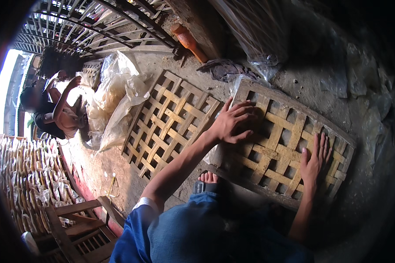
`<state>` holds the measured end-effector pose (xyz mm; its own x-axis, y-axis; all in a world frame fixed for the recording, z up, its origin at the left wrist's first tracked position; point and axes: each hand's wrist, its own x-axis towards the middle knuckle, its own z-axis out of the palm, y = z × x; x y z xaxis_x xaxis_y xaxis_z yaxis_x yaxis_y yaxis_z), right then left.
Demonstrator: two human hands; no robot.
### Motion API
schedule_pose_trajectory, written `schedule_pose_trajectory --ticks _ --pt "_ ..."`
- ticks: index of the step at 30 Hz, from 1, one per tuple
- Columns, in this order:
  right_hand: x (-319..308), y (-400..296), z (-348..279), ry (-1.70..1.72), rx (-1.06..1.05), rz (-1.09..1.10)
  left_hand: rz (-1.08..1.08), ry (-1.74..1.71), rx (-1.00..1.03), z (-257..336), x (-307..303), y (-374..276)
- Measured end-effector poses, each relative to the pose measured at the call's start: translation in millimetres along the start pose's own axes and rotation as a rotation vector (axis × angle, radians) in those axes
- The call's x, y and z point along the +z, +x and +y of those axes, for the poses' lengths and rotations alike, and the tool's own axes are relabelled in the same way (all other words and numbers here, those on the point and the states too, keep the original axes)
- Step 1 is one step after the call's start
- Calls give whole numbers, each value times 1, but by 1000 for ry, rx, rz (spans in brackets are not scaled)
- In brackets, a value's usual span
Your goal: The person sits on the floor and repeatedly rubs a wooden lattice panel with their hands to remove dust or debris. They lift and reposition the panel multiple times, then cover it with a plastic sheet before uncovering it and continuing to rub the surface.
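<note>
Before me on the floor lies a wooden-framed lattice panel (276, 154) of woven, yellowish flat strips, probably bamboo. My left hand (235, 121) is at its left end, fingers spread and slightly bent. Whether that palm presses on the strips or hovers just over them, I cannot tell. Near the right end, my right hand (316, 162) lies flat over the weave with the thumb apart. Neither hand grasps anything. A second woven panel (168, 123) rests on the floor to the left, partly behind my left forearm. Part of the near panel's right side is in shadow.
At the left squats another person (54, 111), beside crumpled plastic sheeting (115, 95). A dark rag (232, 69) and an orange club-shaped object (188, 41) lie beyond the panels. Slatted racks (118, 36) stand at the top left, a wooden frame (75, 227) at the lower left.
</note>
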<state>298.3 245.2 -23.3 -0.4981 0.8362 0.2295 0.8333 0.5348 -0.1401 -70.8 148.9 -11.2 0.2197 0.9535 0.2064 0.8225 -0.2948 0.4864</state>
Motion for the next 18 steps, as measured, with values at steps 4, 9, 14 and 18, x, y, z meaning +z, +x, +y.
schedule_pose_trajectory --ticks 4,9,14,18 --pt "-2 0 0 20 -27 -2 23 23 25 -2 1 0" --pt "-19 -20 39 -282 -100 -224 32 44 29 -3 5 -5" --pt "-19 -97 224 -492 418 -88 48 43 47 -4 9 0" --pt "-48 -110 239 -425 358 202 21 95 32 -5 8 -6"
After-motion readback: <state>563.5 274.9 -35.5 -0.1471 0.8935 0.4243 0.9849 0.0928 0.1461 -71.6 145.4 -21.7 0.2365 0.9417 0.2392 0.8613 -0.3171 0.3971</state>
